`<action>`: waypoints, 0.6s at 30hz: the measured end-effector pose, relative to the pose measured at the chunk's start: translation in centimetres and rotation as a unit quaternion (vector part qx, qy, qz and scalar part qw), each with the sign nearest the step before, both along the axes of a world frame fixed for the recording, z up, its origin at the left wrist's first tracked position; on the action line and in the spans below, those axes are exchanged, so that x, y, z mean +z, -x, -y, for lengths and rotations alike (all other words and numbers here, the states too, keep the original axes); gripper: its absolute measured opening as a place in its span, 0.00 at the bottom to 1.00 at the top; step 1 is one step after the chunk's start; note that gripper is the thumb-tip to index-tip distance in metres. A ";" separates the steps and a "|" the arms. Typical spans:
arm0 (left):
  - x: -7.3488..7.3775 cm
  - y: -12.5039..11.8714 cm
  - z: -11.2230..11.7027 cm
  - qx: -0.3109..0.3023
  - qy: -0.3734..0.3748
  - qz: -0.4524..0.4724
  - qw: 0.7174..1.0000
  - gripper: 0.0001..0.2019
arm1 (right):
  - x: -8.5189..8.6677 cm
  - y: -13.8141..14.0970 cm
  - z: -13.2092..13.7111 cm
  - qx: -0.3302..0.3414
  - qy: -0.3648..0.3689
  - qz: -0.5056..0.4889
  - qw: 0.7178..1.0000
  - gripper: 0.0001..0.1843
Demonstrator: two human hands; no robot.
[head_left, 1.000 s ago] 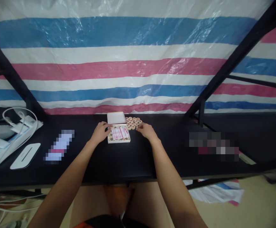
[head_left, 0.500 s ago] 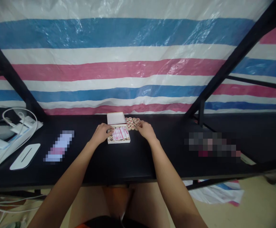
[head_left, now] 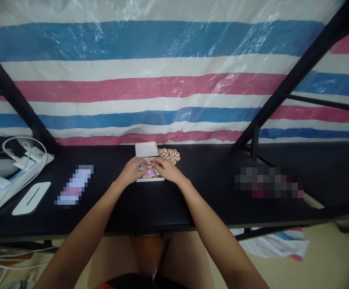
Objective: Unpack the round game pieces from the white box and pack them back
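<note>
Mid-frame, left hand [head_left: 131,171] and right hand [head_left: 167,170] curl narrowed fingers about a round piece [head_left: 149,165] over the white box [head_left: 150,180]. Which grips it, I cannot tell.

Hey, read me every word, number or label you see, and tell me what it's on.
No text is legible.
Loose round pieces: red marks, too small to read.
Piece over the open box: red mark, too small.
Pieces inside the box: dark marks, mostly covered.
Pixelated patches: unreadable.
</note>
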State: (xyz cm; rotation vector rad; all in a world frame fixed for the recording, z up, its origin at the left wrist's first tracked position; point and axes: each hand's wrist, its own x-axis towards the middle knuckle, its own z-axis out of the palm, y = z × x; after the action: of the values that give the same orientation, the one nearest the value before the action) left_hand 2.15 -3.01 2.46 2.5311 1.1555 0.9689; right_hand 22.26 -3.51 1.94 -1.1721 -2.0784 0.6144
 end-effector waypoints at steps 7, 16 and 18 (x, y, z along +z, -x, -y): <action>-0.1 -0.2 0.1 -0.014 -0.007 0.014 1.000 0.08 | 0.5 0.0 0.1 0.024 0.005 -0.020 0.999 0.13; -0.6 0.1 -0.4 -0.008 0.011 0.014 1.000 0.10 | 0.3 0.1 0.2 0.048 -0.060 -0.002 0.997 0.13; -0.6 0.1 -0.4 -0.012 0.015 0.012 1.000 0.10 | 0.4 0.2 0.3 0.048 -0.057 -0.009 0.997 0.10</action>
State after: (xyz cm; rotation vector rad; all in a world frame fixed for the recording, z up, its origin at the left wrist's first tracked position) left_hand 2.06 -2.62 1.86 2.4962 1.1226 0.9659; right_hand 22.02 -3.77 2.35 -1.0033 -2.1360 0.5403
